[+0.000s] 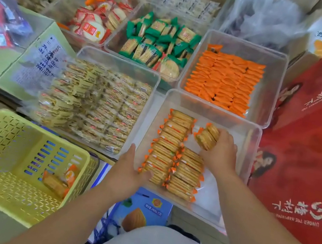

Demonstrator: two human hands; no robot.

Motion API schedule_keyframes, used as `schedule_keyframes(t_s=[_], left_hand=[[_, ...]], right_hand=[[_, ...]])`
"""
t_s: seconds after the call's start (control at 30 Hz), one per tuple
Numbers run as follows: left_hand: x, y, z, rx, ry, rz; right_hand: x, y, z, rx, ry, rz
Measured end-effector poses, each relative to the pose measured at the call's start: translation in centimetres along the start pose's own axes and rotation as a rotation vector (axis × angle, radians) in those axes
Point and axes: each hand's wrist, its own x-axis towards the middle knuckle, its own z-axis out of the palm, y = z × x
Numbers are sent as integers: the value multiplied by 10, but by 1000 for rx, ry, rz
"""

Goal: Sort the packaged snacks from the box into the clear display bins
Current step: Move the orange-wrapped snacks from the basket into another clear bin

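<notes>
Two rows of cracker packs point(173, 158) are laid along the left side of the nearest clear bin point(217, 108). A small stack of packs point(206, 138) is gripped by the right hand point(222, 153) over the bin's far right part. The left hand point(129, 172) is pressed against the near end of the left row, at the bin's near left corner. A few loose packs point(58, 181) are seen in the yellow basket point(4, 138). Orange packets point(224, 83) and green packets point(158, 40) are held in bins beyond.

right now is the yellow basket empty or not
Nearly empty: the yellow basket holds only a few orange-wrapped cracker packs in one corner; the rest is bare.
</notes>
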Motion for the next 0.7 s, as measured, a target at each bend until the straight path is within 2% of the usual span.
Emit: schedule_keyframes(t_s=[0.23, 0.43, 0.6, 0.7], left_hand=[[5, -5, 7, -57, 33, -43], [7, -9, 6, -55, 24, -34], [9, -11, 4, -65, -1, -30], [9, -10, 5, -70, 0, -29]], right_hand=[[31, 12, 23, -237, -136, -36], [38, 6, 30, -206, -366, 59], [38, 11, 29, -396, -361, 125], [42, 15, 31, -364, -404, 124]])
